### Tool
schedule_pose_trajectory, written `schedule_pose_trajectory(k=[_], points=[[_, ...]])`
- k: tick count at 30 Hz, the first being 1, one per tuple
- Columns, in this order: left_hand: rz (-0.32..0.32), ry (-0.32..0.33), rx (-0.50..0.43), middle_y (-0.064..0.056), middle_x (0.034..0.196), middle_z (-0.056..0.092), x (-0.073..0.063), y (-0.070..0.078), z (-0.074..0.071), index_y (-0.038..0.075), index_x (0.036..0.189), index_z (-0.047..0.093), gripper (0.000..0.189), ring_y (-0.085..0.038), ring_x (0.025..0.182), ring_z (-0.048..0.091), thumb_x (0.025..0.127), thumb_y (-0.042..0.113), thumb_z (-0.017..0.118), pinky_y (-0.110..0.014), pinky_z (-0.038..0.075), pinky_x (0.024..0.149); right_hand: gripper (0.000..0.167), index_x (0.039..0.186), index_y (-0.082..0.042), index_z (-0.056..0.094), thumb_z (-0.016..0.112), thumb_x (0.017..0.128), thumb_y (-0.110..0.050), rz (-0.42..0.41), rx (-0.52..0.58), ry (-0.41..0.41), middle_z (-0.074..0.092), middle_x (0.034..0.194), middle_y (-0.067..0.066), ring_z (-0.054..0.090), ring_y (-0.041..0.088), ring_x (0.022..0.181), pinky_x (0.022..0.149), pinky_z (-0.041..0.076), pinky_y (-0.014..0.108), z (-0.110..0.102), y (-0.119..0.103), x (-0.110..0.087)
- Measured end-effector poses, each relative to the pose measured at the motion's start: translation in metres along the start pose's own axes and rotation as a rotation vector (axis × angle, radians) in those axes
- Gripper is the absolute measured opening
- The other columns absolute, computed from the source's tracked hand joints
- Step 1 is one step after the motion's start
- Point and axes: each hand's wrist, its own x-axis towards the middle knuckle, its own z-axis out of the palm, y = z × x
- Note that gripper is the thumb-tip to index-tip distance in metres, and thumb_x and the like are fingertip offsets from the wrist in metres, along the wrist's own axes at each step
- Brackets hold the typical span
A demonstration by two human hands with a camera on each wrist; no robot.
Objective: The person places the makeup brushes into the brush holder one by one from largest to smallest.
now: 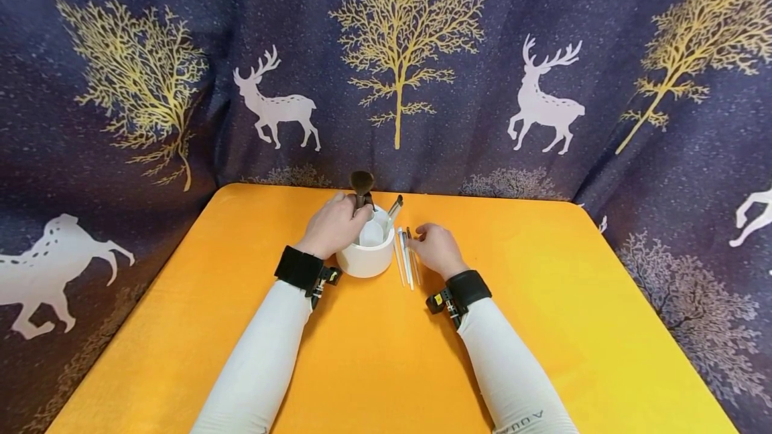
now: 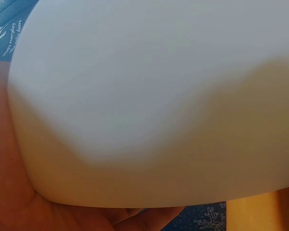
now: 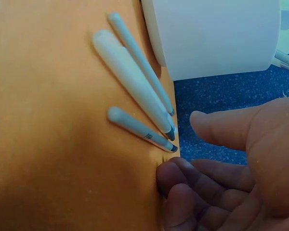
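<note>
A white round cup (image 1: 365, 262) stands on the table, holding makeup brushes; a slim pair of brushes (image 1: 394, 209) leans to the right. My left hand (image 1: 335, 225) grips the cup's left side, its thumb at the rim. In the left wrist view, the cup wall (image 2: 149, 110) fills the picture, with the hand (image 2: 19, 192) round it. Just above the thumb rises a large dark fluffy brush (image 1: 362, 182); its handle is hidden. My right hand (image 1: 439, 249) is beside several slim pale makeup brushes (image 3: 135, 84) lying on the table, thumb and fingers apart.
The orange table (image 1: 374, 360) extends around both arms. Behind it and at the sides hangs a dark blue cloth (image 1: 458, 119) printed with deer and trees. Each wrist carries a black strap (image 1: 299, 267) with a small camera.
</note>
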Motion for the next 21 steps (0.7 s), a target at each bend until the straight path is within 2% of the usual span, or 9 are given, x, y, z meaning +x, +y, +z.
schedule_pose_trajectory(k=[13, 21], points=[[-0.006, -0.002, -0.008, -0.013, 0.108, 0.058, -0.0006, 0.0004, 0.0007, 0.015, 0.108, 0.069, 0.048, -0.032, 0.093, 0.055, 0.116, 0.053, 0.041, -0.047, 0.041, 0.082, 0.034, 0.125, 0.003, 0.078, 0.083, 0.102, -0.022, -0.004, -0.075, -0.034, 0.079, 0.112, 0.017, 0.067, 0.03, 0.091, 0.091, 0.057, 0.046, 0.0056, -0.0009, 0.0012], [-0.004, -0.002, -0.009, -0.013, 0.109, 0.058, -0.0006, 0.0, 0.0007, 0.015, 0.107, 0.069, 0.048, -0.032, 0.094, 0.055, 0.116, 0.053, 0.041, -0.048, 0.041, 0.082, 0.026, 0.116, 0.001, 0.08, 0.081, 0.103, -0.021, -0.006, -0.092, -0.053, 0.076, 0.101, 0.012, 0.062, 0.026, 0.08, 0.079, 0.052, 0.04, 0.0065, -0.0001, 0.002]])
